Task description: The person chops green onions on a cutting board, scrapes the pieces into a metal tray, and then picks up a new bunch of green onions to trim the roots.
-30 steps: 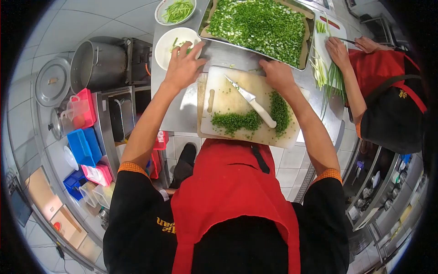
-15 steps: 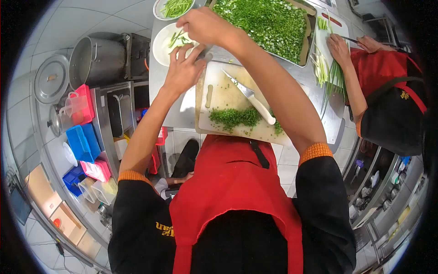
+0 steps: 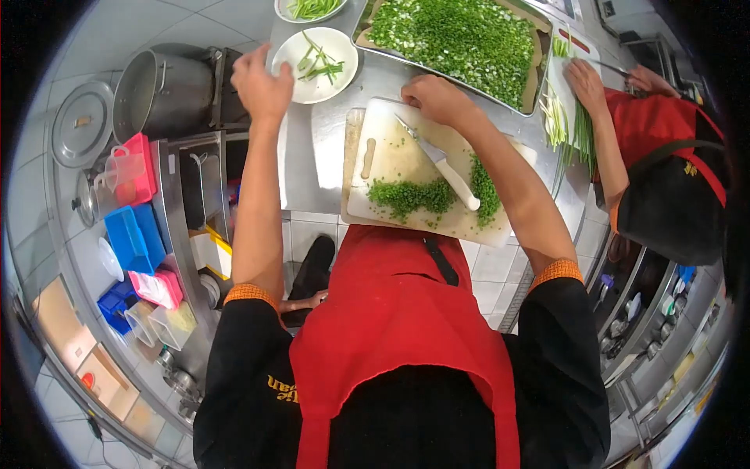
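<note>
My left hand [image 3: 263,84] is raised just left of a white bowl [image 3: 315,95] with a few cut green stalks [image 3: 320,64] in it; its fingers are apart and hold nothing. My right hand [image 3: 437,98] is over the upper edge of the cutting board [image 3: 383,176], its fingers curled together; whatever they hold, if anything, is hidden. A white-handled knife [image 3: 455,181] lies across the board, with finely chopped greens [image 3: 412,198] in two heaps beside the handle. Above, a lined metal tray [image 3: 442,76] is full of chopped green onion.
Another bowl of sliced greens [image 3: 312,9] stands at the top edge. At the right, a co-worker's hands [image 3: 586,82] are at a second board with long green onions [image 3: 582,137]. A large pot [image 3: 164,94] and coloured bins [image 3: 137,238] are at the left.
My right hand has moved from over the bowl back to the cutting board's upper edge. My left hand has moved left, off the bowl. More cut stalks show in the bowl than a second ago.
</note>
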`<state>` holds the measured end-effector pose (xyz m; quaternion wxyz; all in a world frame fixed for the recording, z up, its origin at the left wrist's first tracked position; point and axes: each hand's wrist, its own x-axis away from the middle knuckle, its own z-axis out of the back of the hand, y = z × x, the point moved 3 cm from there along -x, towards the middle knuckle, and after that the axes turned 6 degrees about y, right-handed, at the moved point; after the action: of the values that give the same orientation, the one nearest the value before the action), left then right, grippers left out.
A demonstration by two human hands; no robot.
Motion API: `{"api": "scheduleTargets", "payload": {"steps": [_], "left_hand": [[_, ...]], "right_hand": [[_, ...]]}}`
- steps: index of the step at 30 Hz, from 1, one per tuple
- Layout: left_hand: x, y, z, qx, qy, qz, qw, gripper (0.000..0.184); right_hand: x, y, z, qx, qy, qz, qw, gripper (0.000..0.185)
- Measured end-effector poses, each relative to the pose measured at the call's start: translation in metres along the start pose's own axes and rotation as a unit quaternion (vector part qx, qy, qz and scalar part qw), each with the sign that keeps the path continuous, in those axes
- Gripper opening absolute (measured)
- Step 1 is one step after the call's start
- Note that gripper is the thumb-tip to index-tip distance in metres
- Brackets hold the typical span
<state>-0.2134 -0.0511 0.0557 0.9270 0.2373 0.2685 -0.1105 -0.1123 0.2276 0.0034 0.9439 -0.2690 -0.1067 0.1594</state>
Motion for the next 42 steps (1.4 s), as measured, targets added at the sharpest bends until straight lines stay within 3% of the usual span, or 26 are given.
{"api": "scheduleTargets", "payload": {"steps": [2, 3, 4, 5, 6, 7, 8, 9, 10, 13, 15, 17, 19, 21, 25, 26, 27, 28, 32, 34, 35, 36, 38, 39, 40, 42], "left_hand": [[0.018, -0.033, -0.008, 0.007, -0.04, 0.115, 0.993, 0.061], [0.024, -0.037, -0.009, 0.103, -0.139, 0.256, 0.951, 0.061], [0.034, -0.037, -0.007, 0.194, -0.234, 0.387, 0.871, 0.06], [0.036, -0.032, -0.003, 0.192, -0.237, 0.386, 0.87, 0.06], [0.042, -0.021, -0.004, 0.275, -0.27, 0.436, 0.813, 0.055], [0.046, -0.011, -0.007, 0.356, -0.298, 0.479, 0.745, 0.05], [0.046, -0.008, -0.009, 0.357, -0.297, 0.477, 0.746, 0.05], [0.048, -0.004, -0.013, 0.403, -0.293, 0.489, 0.716, 0.047], [0.051, -0.003, -0.016, 0.449, -0.287, 0.5, 0.682, 0.044], [0.057, -0.009, -0.026, 0.507, -0.236, 0.474, 0.68, 0.043], [0.062, -0.009, -0.023, 0.512, -0.219, 0.48, 0.678, 0.043], [0.061, -0.007, -0.016, 0.513, -0.199, 0.483, 0.682, 0.043], [0.062, -0.001, -0.002, 0.498, -0.212, 0.47, 0.697, 0.04], [0.064, -0.001, 0.009, 0.543, -0.169, 0.471, 0.674, 0.038], [0.079, 0.016, 0.025, 0.605, -0.086, 0.449, 0.652, 0.038], [0.093, 0.012, 0.009, 0.555, -0.08, 0.435, 0.705, 0.036], [0.098, 0.026, 0.008, 0.58, -0.043, 0.496, 0.644, 0.034], [0.095, 0.048, 0.043, 0.61, -0.052, 0.453, 0.648, 0.033], [0.129, 0.09, 0.077, 0.452, -0.095, 0.409, 0.787, 0.036], [0.14, 0.111, 0.108, 0.571, -0.089, 0.488, 0.655, 0.035], [0.146, 0.114, 0.116, 0.573, -0.077, 0.491, 0.652, 0.035], [0.151, 0.118, 0.12, 0.554, -0.097, 0.489, 0.666, 0.037], [0.158, 0.12, 0.125, 0.539, -0.117, 0.489, 0.675, 0.038], [0.16, 0.12, 0.128, 0.511, -0.104, 0.449, 0.725, 0.041], [0.16, 0.121, 0.128, 0.481, -0.093, 0.405, 0.772, 0.043], [0.165, 0.122, 0.12, 0.455, -0.132, 0.396, 0.786, 0.044]], "right_hand": [[0.001, 0.003, 0.003, -0.019, 0.058, 0.01, 0.998, 0.008], [-0.004, -0.002, 0.009, -0.018, 0.061, 0.009, 0.998, 0.008], [-0.014, -0.013, 0.019, -0.021, 0.077, -0.003, 0.997, 0.005], [-0.022, -0.025, 0.027, -0.025, 0.092, -0.016, 0.995, 0.005], [-0.029, -0.033, 0.028, -0.027, 0.092, -0.02, 0.995, 0.005], [-0.04, -0.042, 0.036, -0.124, 0.163, 0.032, 0.978, 0.007], [-0.046, -0.048, 0.047, -0.218, 0.231, 0.085, 0.944, 0.009], [-0.045, -0.05, 0.061, -0.215, 0.231, 0.086, 0.945, 0.009], [-0.042, -0.046, 0.074, -0.115, 0.173, 0.04, 0.977, 0.011], [-0.003, -0.035, 0.093, 0.075, -0.024, -0.105, 0.991, 0.013], [0.034, 0.006, 0.06, 0.097, 0.03, -0.054, 0.993, 0.013], [0.057, 0.032, 0.033, 0.09, 0.047, -0.14, 0.985, 0.011], [0.067, 0.025, 0.033, 0.124, 0.057, -0.123, 0.983, 0.012], [0.073, 0.027, 0.031, 0.16, 0.037, -0.082, 0.983, 0.019], [0.082, 0.012, 0.045, 0.163, 0.08, -0.094, 0.979, 0.019], [0.083, 0.025, 0.044, 0.167, 0.077, -0.088, 0.979, 0.017], [0.082, 0.03, 0.046, 0.135, 0.086, -0.026, 0.987, 0.012], [0.079, 0.033, 0.049, 0.123, 0.051, 0.002, 0.991, 0.01], [0.078, 0.057, 0.045, 0.116, 0.017, 0.021, 0.993, 0.013], [0.08, 0.056, 0.045, 0.119, 0.029, 0.022, 0.992, 0.012], [0.08, 0.053, 0.047, 0.119, 0.045, 0.0, 0.992, 0.013], [0.078, 0.043, 0.049, 0.124, 0.04, 0.008, 0.991, 0.013], [0.087, 0.012, 0.066, 0.003, 0.165, -0.106, 0.98, 0.019], [0.089, 0.001, 0.075, -0.091, 0.191, -0.094, 0.973, 0.019], [0.092, -0.027, 0.085, -0.086, 0.191, -0.095, 0.973, 0.019], [0.096, -0.086, 0.097, -0.194, 0.213, -0.165, 0.944, 0.015]]}}
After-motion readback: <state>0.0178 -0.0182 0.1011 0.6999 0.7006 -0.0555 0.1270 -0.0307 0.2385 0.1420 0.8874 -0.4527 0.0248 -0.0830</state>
